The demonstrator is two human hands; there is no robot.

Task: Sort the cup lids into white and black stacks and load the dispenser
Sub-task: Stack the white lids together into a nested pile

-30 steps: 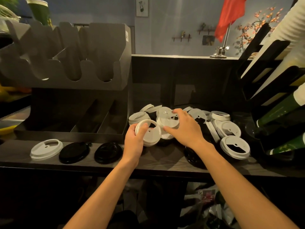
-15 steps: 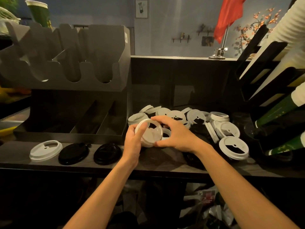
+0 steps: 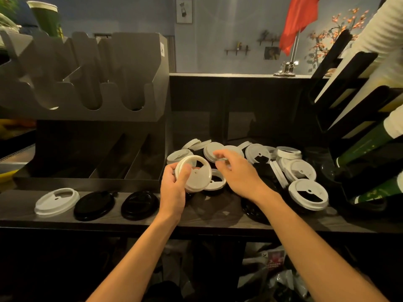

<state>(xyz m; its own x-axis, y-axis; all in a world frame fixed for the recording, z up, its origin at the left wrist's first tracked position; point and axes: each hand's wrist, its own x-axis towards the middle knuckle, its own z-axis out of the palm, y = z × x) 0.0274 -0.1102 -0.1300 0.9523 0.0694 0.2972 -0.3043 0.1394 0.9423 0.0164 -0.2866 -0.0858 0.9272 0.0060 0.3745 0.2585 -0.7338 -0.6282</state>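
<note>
Above the counter, white lids in left grip, right grip beside.

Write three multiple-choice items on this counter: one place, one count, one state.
1. Before the dispenser, the row's white lid lies:
A. at the left end
B. in the middle
C. at the right end
2. The row's black lids number:
A. one
B. two
C. four
3. The left grip:
A. lies flat on the counter
B. holds a black lid
C. holds something white
Key: A, both black lids lie to its right; B, two show; C, its thumb presses the held lid.
</note>
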